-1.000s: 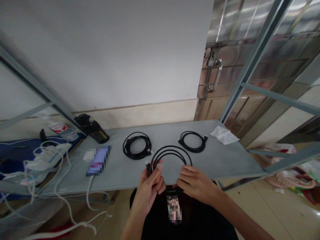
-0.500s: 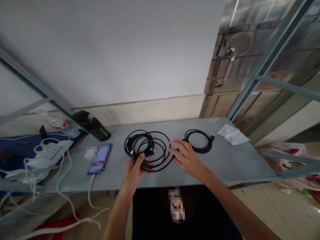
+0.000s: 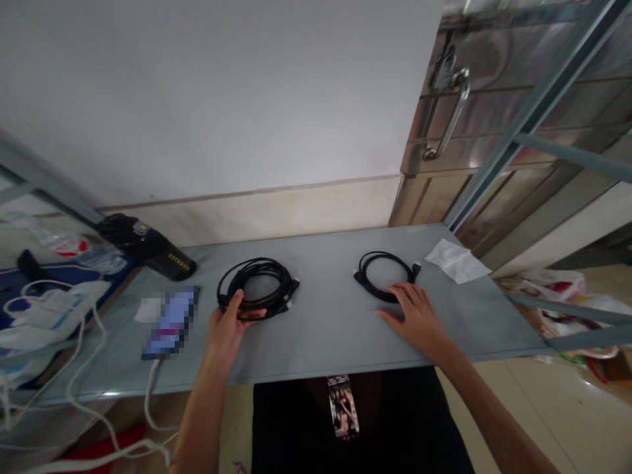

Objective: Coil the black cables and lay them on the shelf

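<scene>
On the left part of the grey tabletop (image 3: pixel 320 336) is a coiled black cable (image 3: pixel 284 273) with plugs showing at its right side. My left hand (image 3: pixel 230 326) is closed on the near edge of this coil, thumb on top and fingers underneath. A second, thinner coil of black cable (image 3: pixel 364 270) lies farther right, its two plug ends sticking out to the sides. My right hand (image 3: pixel 417 319) reaches to its near right edge with fingers stretched and thumb apart. Whether the fingertips touch the cable or just hover over it I cannot tell.
A phone (image 3: pixel 172 322) lies at the left on a white cable. Behind it rests a black bottle (image 3: pixel 153 250). White power strips (image 3: pixel 54 309) and a clear plastic bottle (image 3: pixel 74 243) are farther left. White paper (image 3: pixel 457 260) lies at the right, near a metal post (image 3: pixel 498 164).
My left hand has moved left with its coil, whose loose loops are now gathered into a tighter ring. My right hand has left those loops and moved right to the other coil.
</scene>
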`<move>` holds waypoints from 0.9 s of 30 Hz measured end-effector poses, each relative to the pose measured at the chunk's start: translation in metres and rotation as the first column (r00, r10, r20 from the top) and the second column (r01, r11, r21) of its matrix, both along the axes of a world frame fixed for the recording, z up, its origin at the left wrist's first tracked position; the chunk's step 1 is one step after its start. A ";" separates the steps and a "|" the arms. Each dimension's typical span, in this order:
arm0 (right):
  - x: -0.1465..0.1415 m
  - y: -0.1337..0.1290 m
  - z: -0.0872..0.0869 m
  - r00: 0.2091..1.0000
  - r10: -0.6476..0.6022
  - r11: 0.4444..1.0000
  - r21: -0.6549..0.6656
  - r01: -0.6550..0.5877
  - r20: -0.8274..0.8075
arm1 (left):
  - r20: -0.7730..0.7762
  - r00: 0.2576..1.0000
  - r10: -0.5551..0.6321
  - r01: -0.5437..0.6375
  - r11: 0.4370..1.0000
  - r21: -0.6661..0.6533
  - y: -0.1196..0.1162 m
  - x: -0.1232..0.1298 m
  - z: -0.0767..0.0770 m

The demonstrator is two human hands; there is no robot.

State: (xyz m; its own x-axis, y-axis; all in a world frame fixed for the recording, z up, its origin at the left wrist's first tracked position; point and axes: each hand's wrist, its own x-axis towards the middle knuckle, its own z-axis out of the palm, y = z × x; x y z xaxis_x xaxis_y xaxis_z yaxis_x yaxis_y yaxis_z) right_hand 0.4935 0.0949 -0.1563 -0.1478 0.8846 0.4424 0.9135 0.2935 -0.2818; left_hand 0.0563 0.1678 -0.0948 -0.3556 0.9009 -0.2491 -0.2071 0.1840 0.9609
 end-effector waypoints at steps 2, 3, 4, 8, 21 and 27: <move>-0.002 0.001 0.001 1.000 0.016 1.000 -0.013 -0.016 -0.007 | -0.056 0.998 -0.001 0.004 0.998 0.061 -0.004 0.001 -0.005; -0.002 0.002 0.002 1.000 0.015 1.000 -0.015 -0.016 -0.011 | -0.097 0.995 0.001 0.008 0.996 0.094 -0.006 0.002 -0.007; -0.003 0.003 0.002 1.000 0.011 1.000 -0.015 -0.011 -0.015 | -0.153 0.988 0.016 0.003 0.993 0.122 -0.008 0.002 -0.009; -0.002 0.005 0.001 1.000 0.003 1.000 -0.021 -0.004 -0.012 | -0.515 0.832 0.206 -0.102 0.969 0.223 -0.018 0.001 -0.018; 0.000 0.005 -0.002 0.997 0.041 0.999 -0.009 -0.040 0.072 | -0.972 0.202 0.123 0.554 0.804 0.216 -0.041 0.000 -0.040; -0.002 0.003 0.000 0.999 0.027 0.999 0.044 -0.029 0.039 | -0.964 0.258 0.061 0.562 0.803 0.201 -0.016 -0.010 -0.039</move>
State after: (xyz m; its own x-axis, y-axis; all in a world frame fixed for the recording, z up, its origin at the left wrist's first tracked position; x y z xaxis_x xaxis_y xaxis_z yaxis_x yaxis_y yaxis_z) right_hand 0.4920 0.0982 -0.1562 -0.1898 0.8592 0.4751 0.9146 0.3307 -0.2327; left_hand 0.0467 0.1519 -0.1338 0.2186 0.8493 0.4805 0.8054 -0.4351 0.4026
